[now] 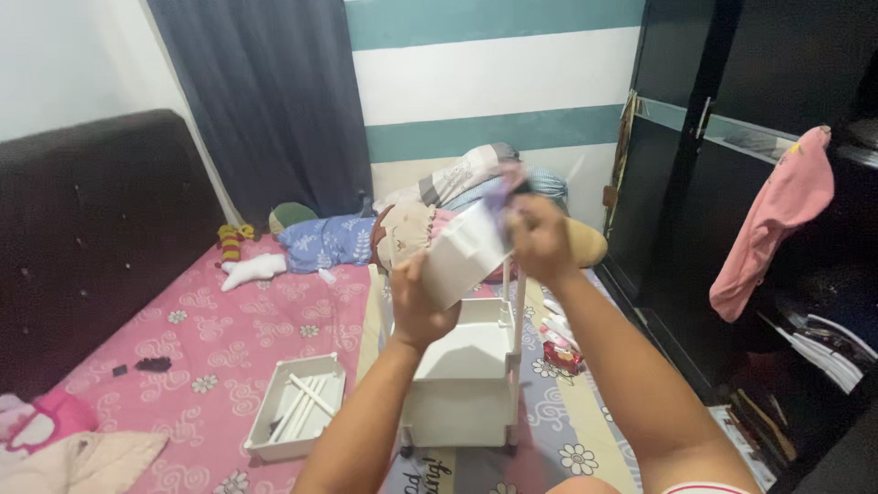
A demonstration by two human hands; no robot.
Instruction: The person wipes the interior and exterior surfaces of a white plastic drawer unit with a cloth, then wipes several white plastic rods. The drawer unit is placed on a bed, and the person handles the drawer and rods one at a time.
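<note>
Head view: both hands raised over a white plastic cart (462,384) standing on the bed (210,338); left hand (416,302) grips the lower end of a white panel (466,252), right hand (540,240) pinches its top. White tray (265,430) on the pink sheet holds loose white rods (306,398). Pillows and clothes piled behind; pink garment (777,215) hangs on the dark wardrobe (732,73).

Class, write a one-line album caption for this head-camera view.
Both hands, left and right, hold a white tray above a white trolley beside a pink bed.
</note>
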